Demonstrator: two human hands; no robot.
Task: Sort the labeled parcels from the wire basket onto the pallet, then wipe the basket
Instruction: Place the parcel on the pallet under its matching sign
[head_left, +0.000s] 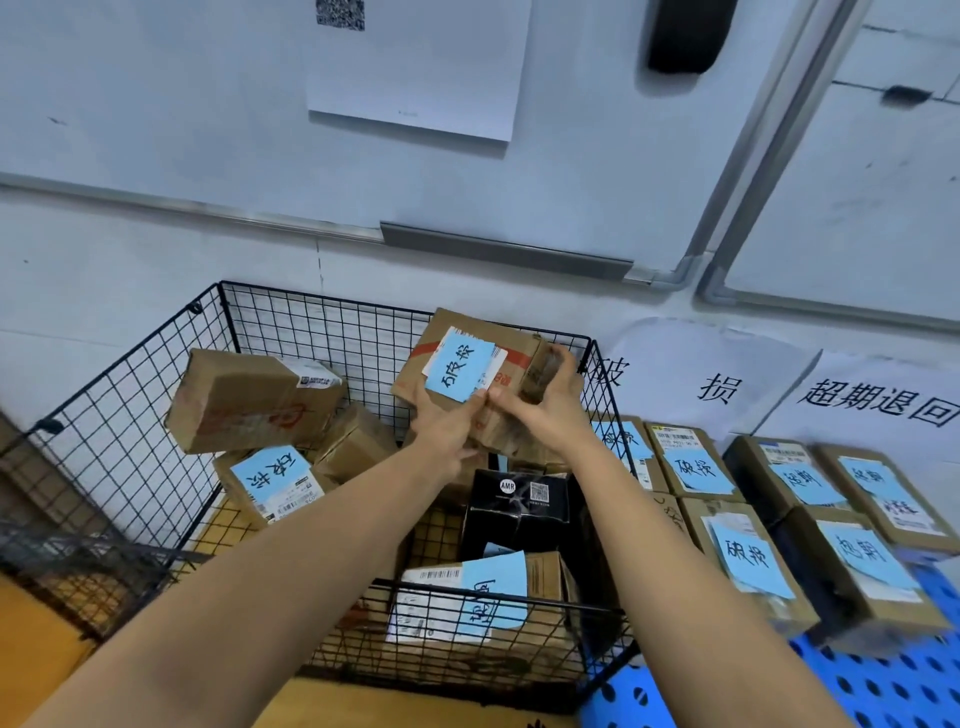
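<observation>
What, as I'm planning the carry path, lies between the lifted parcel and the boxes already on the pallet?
The wire basket's right mesh wall stands between parcel and pallet boxes, shown in head view.

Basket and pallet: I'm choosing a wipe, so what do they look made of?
Basket: thin black wire grid, likely coated metal, matte. Pallet: bright blue with moulded slots, probably plastic.

**Blurred and cropped**

The right hand (548, 405) and the held parcel (467, 364) smear together at its right end. The top edge crops the wall sheet (415, 78); the pallet (883, 691) runs off bottom right. The shipping label (421, 618) print is unreadably small.
</observation>
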